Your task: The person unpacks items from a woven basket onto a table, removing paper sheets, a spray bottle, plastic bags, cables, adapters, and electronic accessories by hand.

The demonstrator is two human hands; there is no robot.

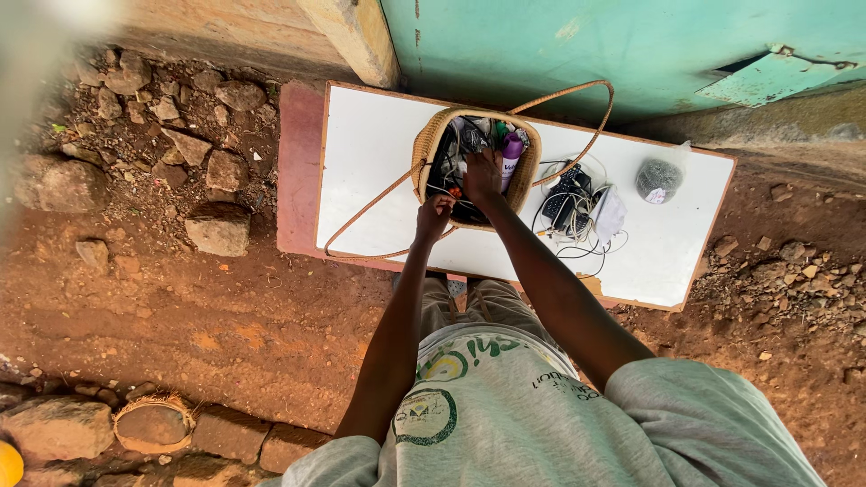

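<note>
**Basket on white board, both your hands at it**

Woven basket sits on the white board, near its middle-left, long thin handles looping out to the left and over the top right. It is stuffed: dark cables, a purple bottle standing near the right inner wall, other small items too tangled to tell apart.

Your right hand is down inside the basket, fingers buried among the contents just left of the purple bottle; cannot tell if it is closed on anything, the fingertips are hidden. Your left hand is at the basket's near rim, fingers curled at the edge, touching it; looks like a hold on the rim but the grip itself is not clear.

Right of the basket, on the board, a heap of black chargers and white cords, touching a pale cloth-like lump. Further right, apart from it, a clear bag with dark contents.

Board lies on red dirt ground; rocks to the left, teal wall behind.
</note>
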